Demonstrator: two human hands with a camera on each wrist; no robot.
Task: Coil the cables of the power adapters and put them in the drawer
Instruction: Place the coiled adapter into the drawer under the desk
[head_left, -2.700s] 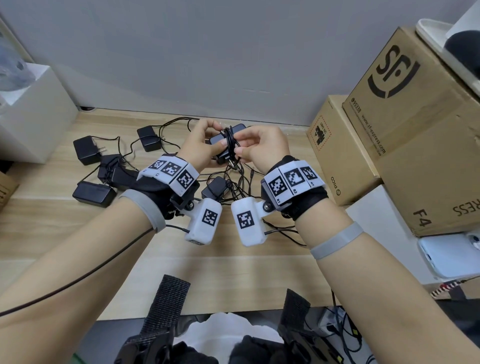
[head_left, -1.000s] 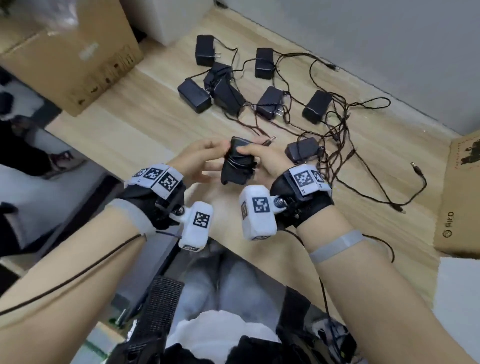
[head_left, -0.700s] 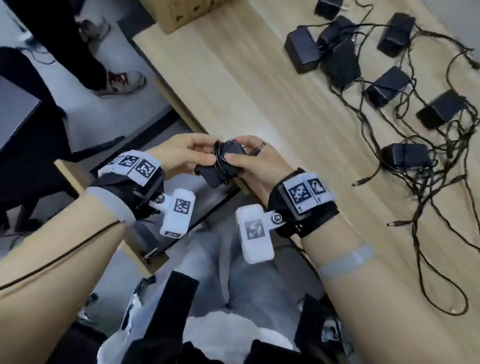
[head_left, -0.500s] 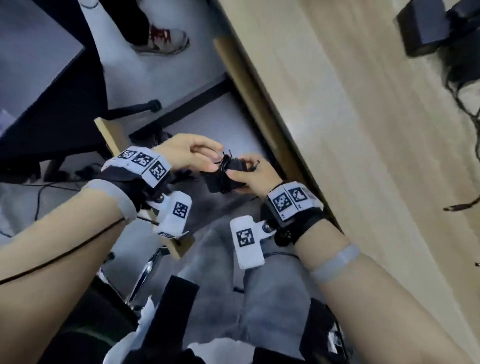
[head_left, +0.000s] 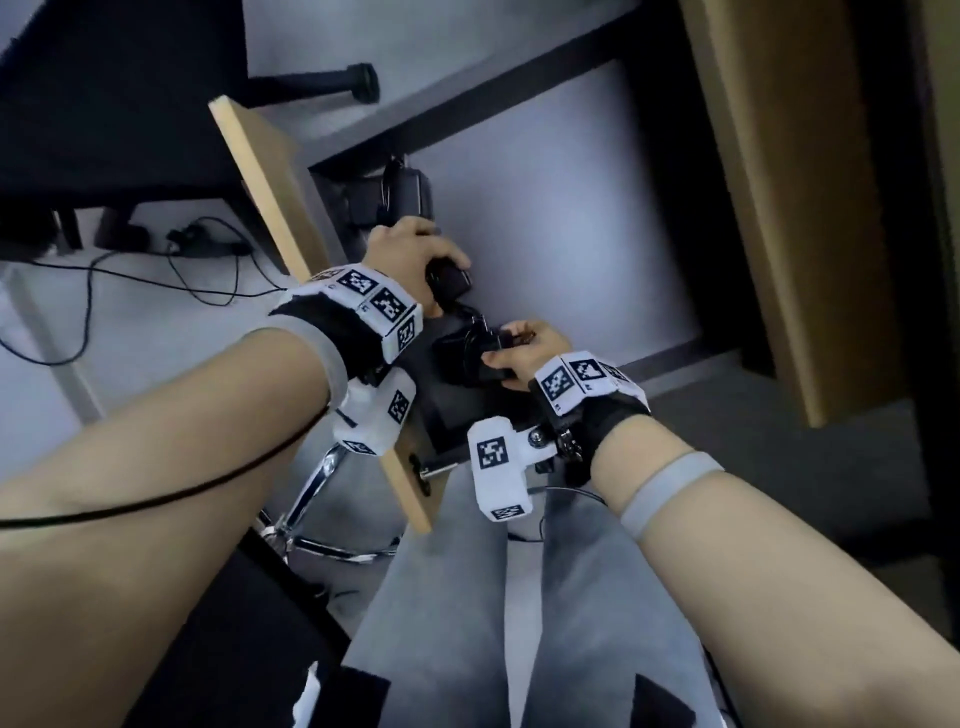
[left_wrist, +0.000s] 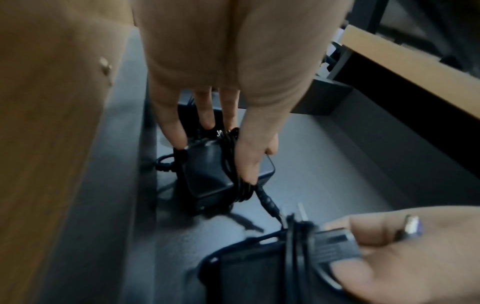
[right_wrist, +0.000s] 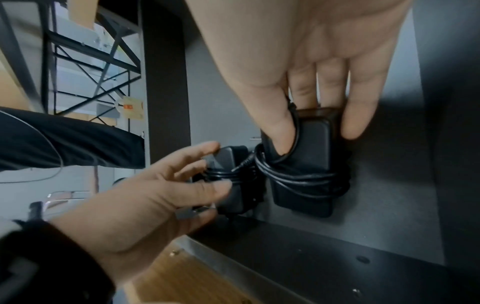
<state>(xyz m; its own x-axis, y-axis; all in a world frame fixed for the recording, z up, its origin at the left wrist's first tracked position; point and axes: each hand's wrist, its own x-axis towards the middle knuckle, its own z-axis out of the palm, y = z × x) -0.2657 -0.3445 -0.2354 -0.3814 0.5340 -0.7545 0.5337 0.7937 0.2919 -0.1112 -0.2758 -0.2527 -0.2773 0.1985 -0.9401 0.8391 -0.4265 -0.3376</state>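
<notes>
An open drawer (head_left: 545, 234) with a grey floor and a wooden front (head_left: 260, 171) lies below me. My right hand (head_left: 511, 345) grips a black power adapter (right_wrist: 309, 164) with its cable coiled round the body, low inside the drawer. Just left of it, my left hand (head_left: 436, 265) grips a second coiled adapter (left_wrist: 213, 170) that stands on the drawer floor near the front wall. Its barrel plug (left_wrist: 267, 203) sticks out toward the right hand. More coiled adapters (head_left: 402, 200) lie at the drawer's far end.
The wooden desk edge (head_left: 789, 208) runs along the right above the drawer. A chrome chair base (head_left: 322, 499) and loose floor cables (head_left: 130, 280) sit left of the drawer front. My grey-trousered legs (head_left: 519, 597) are below the hands.
The view swung from the desk top down to the drawer. Both hands came down with one coiled adapter; now the right hand holds it alone and the left hand grips another adapter in the drawer.
</notes>
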